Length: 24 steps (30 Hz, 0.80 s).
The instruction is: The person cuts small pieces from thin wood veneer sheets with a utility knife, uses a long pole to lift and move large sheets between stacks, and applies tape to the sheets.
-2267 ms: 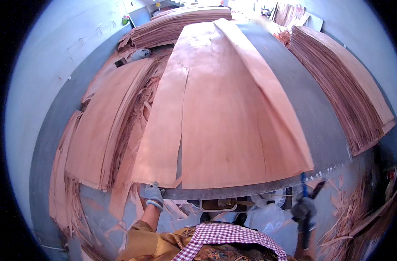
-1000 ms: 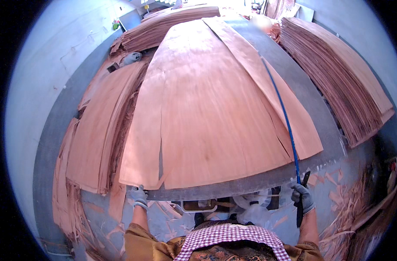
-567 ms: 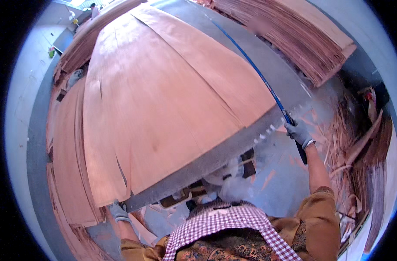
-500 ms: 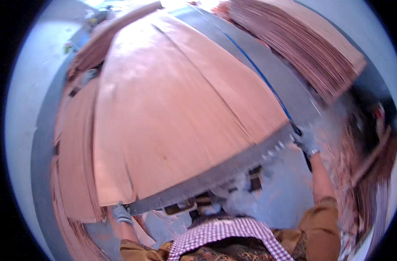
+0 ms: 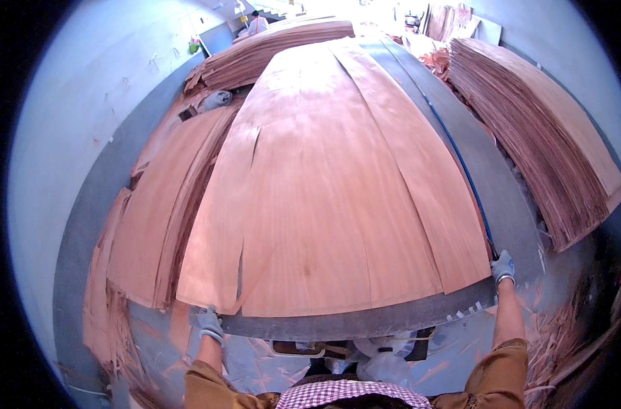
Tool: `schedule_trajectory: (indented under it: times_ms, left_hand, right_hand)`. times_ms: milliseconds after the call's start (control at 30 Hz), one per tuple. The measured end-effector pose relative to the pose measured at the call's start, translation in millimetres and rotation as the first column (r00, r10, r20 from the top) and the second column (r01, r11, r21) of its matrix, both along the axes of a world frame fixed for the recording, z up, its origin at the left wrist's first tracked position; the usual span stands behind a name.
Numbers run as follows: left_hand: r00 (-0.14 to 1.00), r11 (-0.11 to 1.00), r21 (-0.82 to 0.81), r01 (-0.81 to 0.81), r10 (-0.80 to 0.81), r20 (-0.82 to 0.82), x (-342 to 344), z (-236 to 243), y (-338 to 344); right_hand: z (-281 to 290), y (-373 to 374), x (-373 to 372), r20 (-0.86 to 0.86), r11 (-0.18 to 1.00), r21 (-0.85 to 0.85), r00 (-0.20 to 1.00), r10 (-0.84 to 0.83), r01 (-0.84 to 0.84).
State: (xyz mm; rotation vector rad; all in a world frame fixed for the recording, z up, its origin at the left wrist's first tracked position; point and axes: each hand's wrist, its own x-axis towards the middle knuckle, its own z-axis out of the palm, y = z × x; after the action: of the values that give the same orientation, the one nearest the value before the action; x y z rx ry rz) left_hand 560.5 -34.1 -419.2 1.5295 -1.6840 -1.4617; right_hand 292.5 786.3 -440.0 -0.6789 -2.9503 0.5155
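A large sheet of thin wood veneer lies over a dark grey table, with long seams and a narrow split near its front left corner. My left hand, in a grey glove, is closed at that front left corner, its fingertips at the sheet's edge. At the table's front right, my gloved right hand is wrapped round the dark end of a long blue rod. This rod runs away from me along the sheet's right edge. The grip itself is partly hidden by my fingers.
A tall veneer stack stands right of the table. Another stack lies left, with a further pile behind. Veneer scraps litter the floor at right. Far back, a person is visible.
My view has lifted and turned, so the table and stacks sit differently and more of the room shows. Both hands remain at the sheet's front corner and the rod's near end.
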Motion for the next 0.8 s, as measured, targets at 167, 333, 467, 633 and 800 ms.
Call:
schedule_trajectory:
  times_ms: [167, 333, 467, 633, 800]
  left_hand:
    - [0.989, 0.992, 0.06, -0.109, 0.115, -0.097, -2, 2, 3]
    - [0.966, 0.989, 0.145, 0.033, 0.005, -0.259, 23, 17, 6]
    - [0.934, 0.977, 0.202, -0.069, 0.135, -0.332, 51, 1, -15]
    - [0.924, 0.996, 0.07, -0.06, 0.081, -0.372, 55, 9, 4]
    - [0.952, 0.991, 0.125, -0.048, 0.083, -0.293, 45, -12, -32]
  right_hand:
    - [27, -21, 26, 0.023, 0.998, -0.061, 1.0, -0.009, 0.01]
    - [-2, -15, 100, -0.026, 1.0, 0.029, 1.0, 0.0, 0.001]
    - [-24, -5, 125, -0.191, 0.994, -0.109, 0.981, 0.001, -0.022]
    - [-10, -4, 128, 0.067, 0.994, -0.037, 0.993, -0.096, 0.099]
    - [11, -22, 92, 0.144, 0.998, -0.052, 0.989, -0.028, 0.036]
